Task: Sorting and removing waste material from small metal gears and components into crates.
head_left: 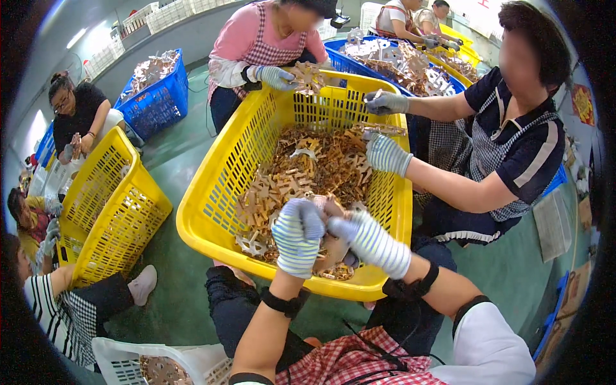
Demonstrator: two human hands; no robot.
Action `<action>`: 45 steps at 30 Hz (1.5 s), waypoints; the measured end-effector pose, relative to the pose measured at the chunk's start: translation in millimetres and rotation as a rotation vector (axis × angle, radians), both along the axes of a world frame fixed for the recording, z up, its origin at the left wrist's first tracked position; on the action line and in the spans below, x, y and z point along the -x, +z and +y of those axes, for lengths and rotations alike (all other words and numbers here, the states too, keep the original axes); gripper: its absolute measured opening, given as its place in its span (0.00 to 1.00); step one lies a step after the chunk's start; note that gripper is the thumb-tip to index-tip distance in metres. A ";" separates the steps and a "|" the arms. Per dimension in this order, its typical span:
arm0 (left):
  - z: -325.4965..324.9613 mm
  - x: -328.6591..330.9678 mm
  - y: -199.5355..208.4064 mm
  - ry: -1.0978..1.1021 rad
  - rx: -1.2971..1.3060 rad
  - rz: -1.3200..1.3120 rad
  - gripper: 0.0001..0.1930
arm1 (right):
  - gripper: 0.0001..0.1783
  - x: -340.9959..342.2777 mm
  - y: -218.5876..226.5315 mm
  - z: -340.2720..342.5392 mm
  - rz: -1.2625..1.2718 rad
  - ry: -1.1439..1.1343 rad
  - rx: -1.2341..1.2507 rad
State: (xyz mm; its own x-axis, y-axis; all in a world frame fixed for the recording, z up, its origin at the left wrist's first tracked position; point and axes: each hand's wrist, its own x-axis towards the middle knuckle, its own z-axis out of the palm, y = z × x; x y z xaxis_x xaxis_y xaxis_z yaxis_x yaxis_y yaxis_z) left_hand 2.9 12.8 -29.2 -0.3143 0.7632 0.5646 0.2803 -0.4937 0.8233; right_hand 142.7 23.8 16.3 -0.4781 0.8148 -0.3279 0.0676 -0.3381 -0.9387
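Note:
My left hand (298, 236), in a striped grey-tipped glove, is closed at the near side of a yellow basket (212, 247). My right hand (375, 242), gloved alike, is closed just beside it, fingertips towards the left hand. Between them is a flat copper-coloured metal piece (332, 249), partly hidden by the gloves; both hands seem to grip it. Below, the basket holds a heap of copper-coloured metal pieces (276, 192), with a few silvery ones (250, 244) among them.
A person at the right (507, 141) and one across (269, 51) reach over the same basket with gloved hands holding metal pieces. Another yellow basket (122, 218) stands left, blue baskets (154, 99) behind. A white basket (122, 353) sits by my legs.

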 end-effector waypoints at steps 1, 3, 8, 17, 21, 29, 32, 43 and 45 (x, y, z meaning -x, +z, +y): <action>-3.2 -4.0 11.7 0.004 0.051 -0.148 0.08 | 0.16 -9.2 -28.4 17.0 -0.019 0.003 -0.027; -0.3 2.6 10.2 0.102 0.060 -0.147 0.12 | 0.20 -14.7 -15.4 23.6 -0.007 -0.082 -0.094; 21.1 53.3 -6.8 0.339 0.163 0.596 0.14 | 0.19 -20.1 -10.7 25.5 0.141 -0.299 -0.195; 7.2 42.3 2.5 -0.210 0.434 -0.365 0.11 | 0.30 -16.9 -2.0 22.6 0.261 -0.285 -0.497; 0.5 39.2 11.5 -0.241 0.346 -0.198 0.11 | 0.29 -33.9 2.6 28.4 0.200 0.197 -0.180; 12.2 29.0 -1.5 0.323 0.029 0.104 0.08 | 0.17 -14.6 -26.2 17.3 -0.192 0.040 -0.583; 4.4 21.4 1.3 0.204 0.227 0.026 0.11 | 0.17 -10.3 -23.0 14.4 -0.470 0.085 -1.027; 1.7 30.2 11.1 0.242 -0.118 0.615 0.08 | 0.09 -42.1 -48.0 63.7 -0.345 -0.237 -1.209; -3.7 37.6 8.1 0.256 0.256 0.554 0.10 | 0.11 -60.4 -18.8 86.6 -0.163 -0.482 -0.681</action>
State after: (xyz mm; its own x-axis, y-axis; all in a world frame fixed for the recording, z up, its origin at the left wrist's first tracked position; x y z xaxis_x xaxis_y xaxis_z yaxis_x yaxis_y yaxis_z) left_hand -34.6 9.1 -21.2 -0.2187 0.8344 0.5059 0.7784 -0.1634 0.6061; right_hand 203.0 110.3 -2.5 -0.0170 0.9617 0.2736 0.2133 0.2708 -0.9387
